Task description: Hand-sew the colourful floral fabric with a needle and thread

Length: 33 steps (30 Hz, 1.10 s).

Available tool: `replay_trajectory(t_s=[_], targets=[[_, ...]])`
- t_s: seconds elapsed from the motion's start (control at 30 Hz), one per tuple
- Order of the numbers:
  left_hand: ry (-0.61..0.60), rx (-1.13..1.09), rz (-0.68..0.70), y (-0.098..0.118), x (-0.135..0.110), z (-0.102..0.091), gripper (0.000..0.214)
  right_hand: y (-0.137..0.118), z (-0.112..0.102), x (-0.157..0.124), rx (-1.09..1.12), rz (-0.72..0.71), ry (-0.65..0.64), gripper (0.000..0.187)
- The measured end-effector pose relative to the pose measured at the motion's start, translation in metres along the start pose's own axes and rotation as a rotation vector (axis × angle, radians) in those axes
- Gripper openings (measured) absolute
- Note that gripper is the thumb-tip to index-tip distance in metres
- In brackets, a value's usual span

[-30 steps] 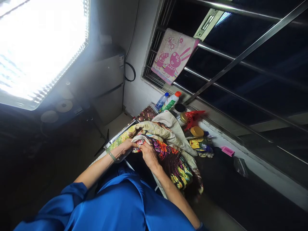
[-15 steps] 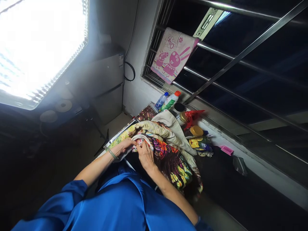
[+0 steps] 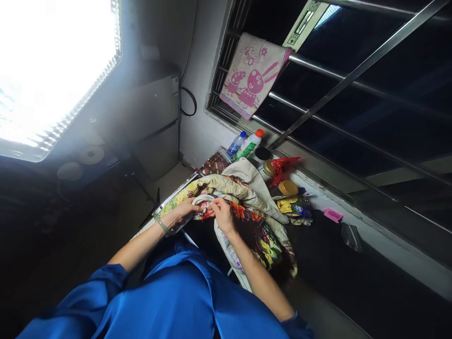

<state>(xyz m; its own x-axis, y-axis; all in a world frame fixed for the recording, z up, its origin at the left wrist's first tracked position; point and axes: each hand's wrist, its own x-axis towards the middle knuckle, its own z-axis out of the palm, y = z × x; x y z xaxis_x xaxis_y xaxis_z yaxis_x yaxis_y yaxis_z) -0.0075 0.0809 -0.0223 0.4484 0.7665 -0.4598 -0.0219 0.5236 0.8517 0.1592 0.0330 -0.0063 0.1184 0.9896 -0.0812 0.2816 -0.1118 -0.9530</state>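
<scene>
Flowered cloth [image 3: 243,212] lies bunched by the tabletop's [image 3: 328,263] near edge, its pale rim pinched narrowly between the fingers of the left hand [image 3: 183,212] and right hand [image 3: 223,214]. Fingering that rim seems the step in hand; going on calls for a steady left pinch. Rightward there's elbow room; bottles [image 3: 250,143] and jars [image 3: 288,188] crowd the far edge.

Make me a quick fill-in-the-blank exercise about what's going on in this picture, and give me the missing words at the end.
1. The left hand, holding the floral fabric together with the right hand, has a bangle around its ____.
2. The towel hanging at the barred window bears a print coloured ____.
3. The clear bottle beside the white bottle has a ____ cap.

Missing words: wrist; pink; blue.
</scene>
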Motion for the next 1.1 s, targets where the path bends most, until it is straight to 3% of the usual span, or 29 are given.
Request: replay_trajectory(t_s=[0.13,0.2,0.23,0.37,0.53,0.63,0.7,0.8,0.9,1.0,1.1], targets=[[0.266,0.273,0.383,0.0,-0.022,0.002,0.048,0.001,0.008,0.002,0.149,0.052,0.011,0.032],[0.393,0.46,0.493,0.001,-0.033,0.004,0.025,0.0,0.011,0.003,0.17,0.056,0.02,0.033],[0.389,0.528,0.494,0.002,-0.036,0.006,0.017,-0.001,0.013,0.003,0.17,0.051,0.019,0.032],[0.221,0.63,0.37,0.005,-0.035,0.016,0.01,-0.001,0.017,-0.001,0.101,-0.006,0.028,0.022],[0.125,0.649,0.288,0.009,-0.027,0.016,0.018,-0.007,0.017,-0.005,-0.028,-0.078,0.008,0.015],[0.163,0.633,0.261,0.01,-0.028,0.009,0.016,-0.013,-0.002,0.006,-0.238,-0.105,0.131,0.019],[0.179,0.622,0.255,0.01,-0.03,0.004,0.019,-0.012,-0.021,0.011,-0.481,-0.049,0.207,0.028],[0.119,0.626,0.275,0.006,-0.035,-0.003,0.024,-0.002,-0.041,-0.003,-0.785,0.091,0.037,0.032],[0.047,0.686,0.268,-0.005,-0.043,-0.008,0.025,0.016,-0.043,-0.044,-0.882,0.069,-0.16,0.039],[-0.054,0.738,0.271,-0.017,-0.048,-0.011,0.022,0.033,-0.045,-0.078,-0.834,0.005,-0.192,0.037],[-0.155,0.783,0.274,-0.023,-0.048,-0.012,0.02,0.046,-0.066,-0.071,-0.71,0.06,-0.147,0.031]])
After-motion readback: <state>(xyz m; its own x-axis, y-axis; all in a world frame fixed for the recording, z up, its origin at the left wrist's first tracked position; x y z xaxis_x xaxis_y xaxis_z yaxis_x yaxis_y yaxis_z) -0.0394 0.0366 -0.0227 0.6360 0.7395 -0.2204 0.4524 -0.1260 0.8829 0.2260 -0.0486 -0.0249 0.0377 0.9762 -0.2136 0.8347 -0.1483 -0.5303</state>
